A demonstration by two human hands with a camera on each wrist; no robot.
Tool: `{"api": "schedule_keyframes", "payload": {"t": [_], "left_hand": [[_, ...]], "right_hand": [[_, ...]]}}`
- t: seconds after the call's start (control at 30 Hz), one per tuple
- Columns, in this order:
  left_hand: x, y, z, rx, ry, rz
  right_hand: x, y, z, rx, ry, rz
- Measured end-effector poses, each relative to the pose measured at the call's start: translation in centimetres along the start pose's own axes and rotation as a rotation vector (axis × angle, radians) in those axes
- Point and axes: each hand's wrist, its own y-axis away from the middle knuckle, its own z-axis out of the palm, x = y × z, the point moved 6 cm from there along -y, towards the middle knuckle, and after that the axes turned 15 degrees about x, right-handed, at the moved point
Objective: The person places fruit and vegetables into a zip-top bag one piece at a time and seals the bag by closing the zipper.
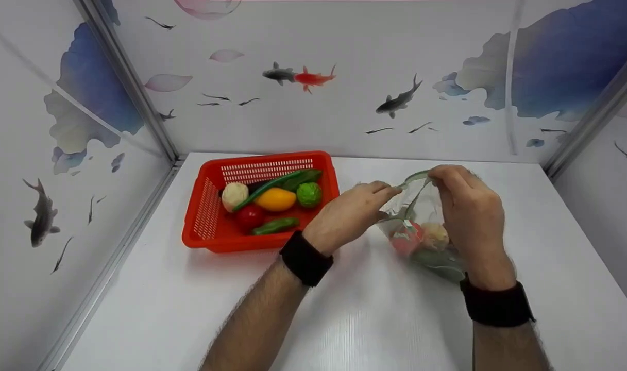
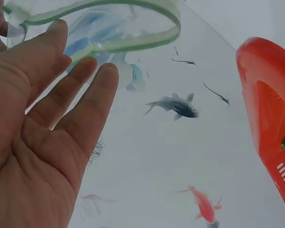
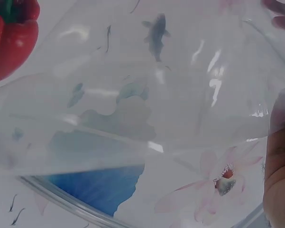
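A clear zip-top plastic bag (image 1: 431,206) with a green-edged mouth stands on the right of the table. Inside it are a red bell pepper (image 1: 406,238), a pale yellow round item (image 1: 435,237) and a dark green item (image 1: 439,264). My right hand (image 1: 473,216) pinches the bag's rim at its right side. At the left side of the mouth is my left hand (image 1: 352,211), fingers extended and spread beside the green rim (image 2: 128,46). In the right wrist view the clear plastic (image 3: 180,95) fills most of the picture, and my right hand (image 3: 280,175) shows only partly.
Left of the bag stands a red basket (image 1: 192,224). It holds a cauliflower (image 1: 235,197), a yellow item (image 1: 275,199), a green round vegetable (image 1: 309,195), a tomato (image 1: 250,216) and several long green vegetables. White panels (image 1: 344,118) with painted fish surround the table (image 1: 354,330).
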Motion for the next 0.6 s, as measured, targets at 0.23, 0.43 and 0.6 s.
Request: {"api": "schedule_keyframes", "payload": {"t": [0.23,0.43,0.6], "left_hand": [[-2.3,1.1,-0.8,-0.015,0.013,-0.132],[-4.3,2.6,-1.4,-0.057,-0.061,-0.236],[-6.0,3.9,-1.7,-0.088,-0.179,-0.287]], "right_hand": [[0.0,-0.1,0.1,-0.015,0.001,0.013],[-0.1,0.0,0.2,-0.013,-0.009,0.019],[-0.1,0.0,0.2,-0.021,-0.004,0.015]]}}
